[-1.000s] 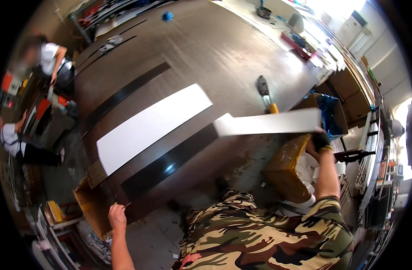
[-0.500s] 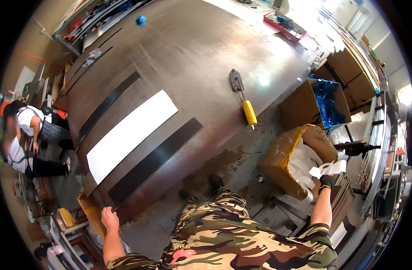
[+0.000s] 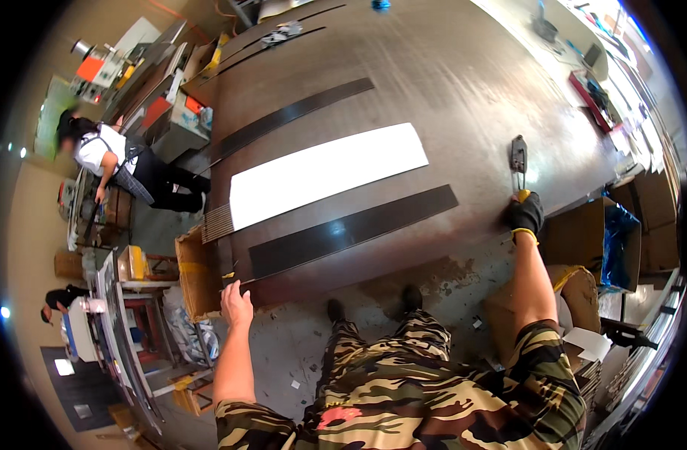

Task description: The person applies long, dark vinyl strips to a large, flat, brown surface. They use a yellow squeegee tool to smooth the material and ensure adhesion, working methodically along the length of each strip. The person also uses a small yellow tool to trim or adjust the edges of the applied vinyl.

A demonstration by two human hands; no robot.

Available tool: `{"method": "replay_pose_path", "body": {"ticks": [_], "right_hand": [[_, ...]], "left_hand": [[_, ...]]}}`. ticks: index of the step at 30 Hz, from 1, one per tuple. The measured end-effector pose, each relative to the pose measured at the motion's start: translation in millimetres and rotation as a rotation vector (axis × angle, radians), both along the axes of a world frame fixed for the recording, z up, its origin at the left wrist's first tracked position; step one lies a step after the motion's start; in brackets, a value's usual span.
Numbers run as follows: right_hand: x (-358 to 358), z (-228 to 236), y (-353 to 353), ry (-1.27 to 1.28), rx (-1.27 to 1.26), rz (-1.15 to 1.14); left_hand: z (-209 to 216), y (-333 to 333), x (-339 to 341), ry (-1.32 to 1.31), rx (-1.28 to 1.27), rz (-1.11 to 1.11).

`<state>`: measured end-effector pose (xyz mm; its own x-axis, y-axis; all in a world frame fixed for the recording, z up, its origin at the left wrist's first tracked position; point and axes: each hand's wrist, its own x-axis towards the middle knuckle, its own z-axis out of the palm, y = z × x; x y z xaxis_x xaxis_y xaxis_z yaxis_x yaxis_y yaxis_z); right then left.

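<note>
My right hand (image 3: pixel 526 216), in a dark glove with a yellow cuff, is closed round the yellow handle (image 3: pixel 523 196) of a tool with a dark flat metal head (image 3: pixel 518 153), which lies at the right edge of the metal-topped table (image 3: pixel 463 97). Bare and with its fingers reaching forward, my left hand (image 3: pixel 237 304) is at the table's near left corner. A small dark and yellow piece (image 3: pixel 228 276) is just beyond its fingertips. Between my hands a dark strip (image 3: pixel 351 231) lies on the table. Behind it are a white sheet (image 3: pixel 328 175) and another dark strip (image 3: pixel 298 116).
Cardboard boxes (image 3: pixel 568 240) stand on the floor to the right, one lined with blue film (image 3: pixel 619 247). Another carton (image 3: pixel 193 277) is against the table's left end. Left of the table, a person in a white shirt (image 3: pixel 96 154) stands by machines; a rack (image 3: pixel 137 307) is nearer.
My right hand has left the box of white scraps and now grips the tool's yellow handle. My left hand stays near the table corner. The view has turned left.
</note>
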<state>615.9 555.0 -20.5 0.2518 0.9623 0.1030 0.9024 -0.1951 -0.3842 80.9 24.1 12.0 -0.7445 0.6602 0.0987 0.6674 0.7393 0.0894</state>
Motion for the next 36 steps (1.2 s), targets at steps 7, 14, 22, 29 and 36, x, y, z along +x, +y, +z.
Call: {"method": "replay_pose_path", "body": {"ticks": [7, 14, 22, 29, 36], "right_hand": [[23, 6, -94, 0.122, 0.013, 0.474], [-152, 4, -299, 0.336, -0.384, 0.649], [-371, 74, -423, 0.108, -0.631, 1.230], [-195, 62, -297, 0.272, -0.461, 0.806], [-31, 49, -112, 0.407, -0.472, 0.133]], "left_hand": [[3, -40, -60, -0.057, 0.106, -0.263], [-6, -38, -99, -0.216, 0.315, -0.537], [-6, -43, -106, -0.220, 0.355, -0.571], [10, -39, -102, -0.268, 0.330, -0.529], [8, -38, -111, -0.305, 0.239, -0.523]]}}
